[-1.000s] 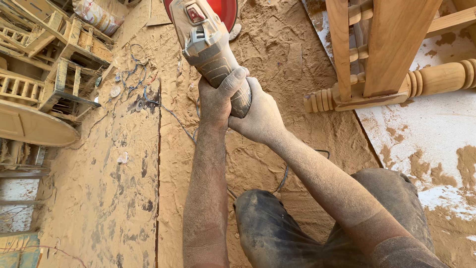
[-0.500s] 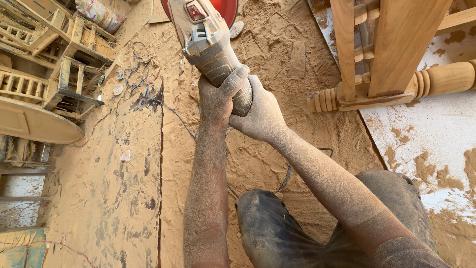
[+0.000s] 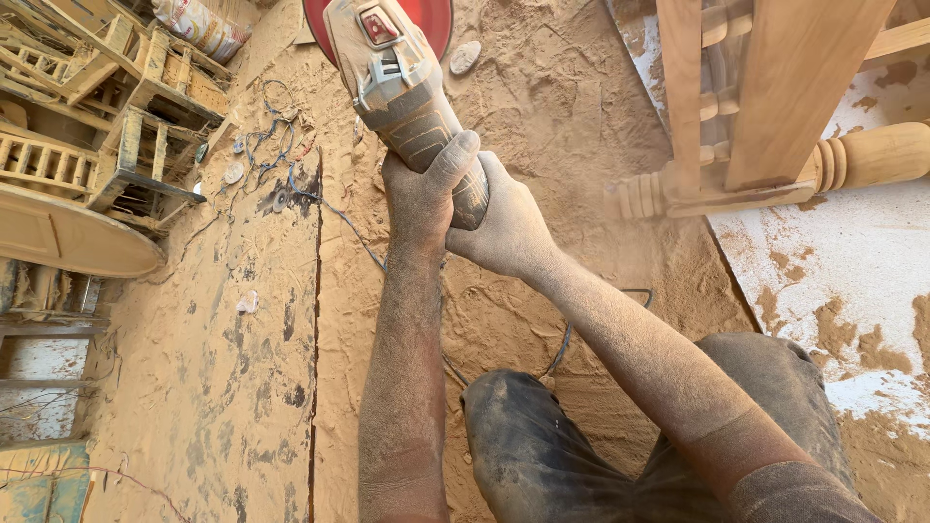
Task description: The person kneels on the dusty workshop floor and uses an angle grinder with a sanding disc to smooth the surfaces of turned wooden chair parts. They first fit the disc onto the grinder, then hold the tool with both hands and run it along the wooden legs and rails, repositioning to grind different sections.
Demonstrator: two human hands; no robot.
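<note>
Both hands grip the body of a dusty grey angle grinder (image 3: 392,87) with a red disc (image 3: 431,21) at the top of the head view. My left hand (image 3: 421,189) wraps the handle from the left, fingers over the top. My right hand (image 3: 509,228) clasps the rear of the handle from the right, touching the left hand. The grinder's cord (image 3: 349,232) trails across the sawdust below it. A wooden furniture piece with a turned leg (image 3: 843,160) stands to the right of the grinder, apart from the disc.
Thick sawdust covers the floor (image 3: 542,87). Stacked wooden frames and a curved panel (image 3: 68,232) lie at the left. Loose wires and small discs (image 3: 262,155) sit on the floor by them. My dusty knees (image 3: 542,436) fill the bottom. A white board (image 3: 872,281) lies at right.
The grinder and both hands have shifted slightly down and right in view; the grip is unchanged.
</note>
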